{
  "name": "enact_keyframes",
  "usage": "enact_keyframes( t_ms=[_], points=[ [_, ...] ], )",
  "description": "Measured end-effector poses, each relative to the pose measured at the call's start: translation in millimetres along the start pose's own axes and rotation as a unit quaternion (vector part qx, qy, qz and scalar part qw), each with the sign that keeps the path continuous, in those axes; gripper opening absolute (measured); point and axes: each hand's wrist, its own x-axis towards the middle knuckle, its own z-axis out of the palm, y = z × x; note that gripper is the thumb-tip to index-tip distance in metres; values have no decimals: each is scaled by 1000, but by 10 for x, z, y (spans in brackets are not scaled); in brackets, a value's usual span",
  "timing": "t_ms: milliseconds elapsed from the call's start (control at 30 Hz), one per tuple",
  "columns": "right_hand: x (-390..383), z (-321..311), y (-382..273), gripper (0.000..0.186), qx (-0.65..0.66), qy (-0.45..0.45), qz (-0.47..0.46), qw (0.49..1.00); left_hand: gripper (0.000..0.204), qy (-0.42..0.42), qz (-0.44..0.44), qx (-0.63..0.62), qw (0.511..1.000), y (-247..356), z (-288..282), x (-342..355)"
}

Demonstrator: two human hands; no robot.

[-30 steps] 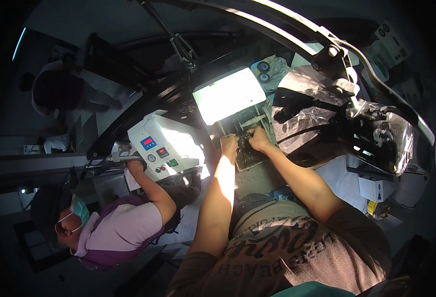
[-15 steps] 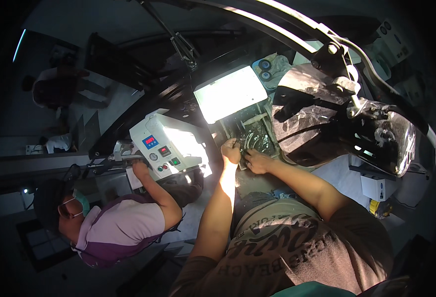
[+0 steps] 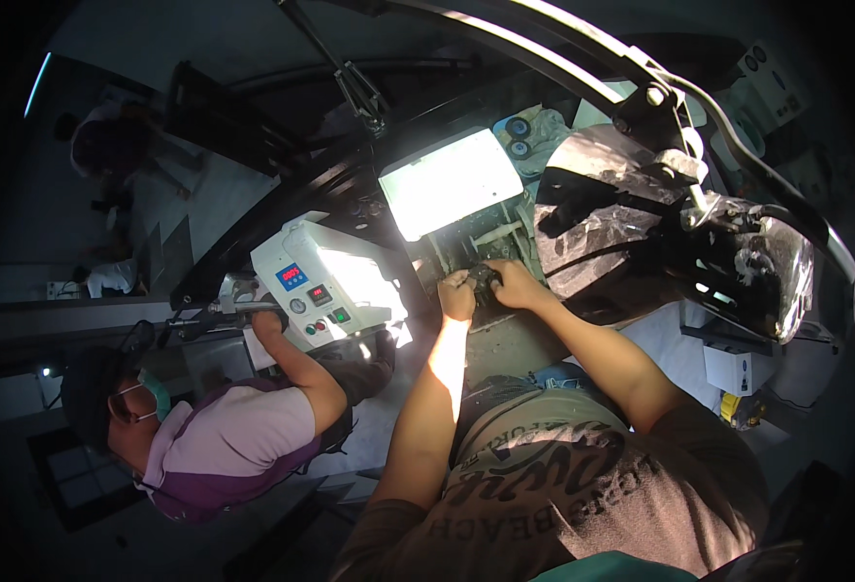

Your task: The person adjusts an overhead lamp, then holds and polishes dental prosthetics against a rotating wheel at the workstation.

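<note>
You reach forward with left hand (image 3: pixel 457 297) and right hand (image 3: pixel 513 285) curled close together at a dark piece (image 3: pixel 485 282), grip unclear.

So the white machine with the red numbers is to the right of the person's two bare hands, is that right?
Not quite: the head view shows the white machine with the red numbers to the left of the person's bare left hand and bare right hand.

Wearer's two hands (image 3: pixel 457 295) (image 3: pixel 516 285), two red displays (image 3: pixel 293 275) (image 3: pixel 317 292)
</note>
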Motion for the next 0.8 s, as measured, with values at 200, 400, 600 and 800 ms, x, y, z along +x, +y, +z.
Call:
enact_keyframes(
  t_ms=[200,400,600,800],
  points=[
    [189,129,329,27,52,36,141,988,20,70,-38,-42,996,286,153,81],
    [279,245,511,25,73,59,183,979,11,87,-110,-46,989,389,209,218],
    [323,228,392,23,65,51,218,972,4,63,-195,-88,975,359,121,336],
    [325,183,256,22,57,44,237,969,6,30,-226,-90,970,209,53,463]
  ],
)
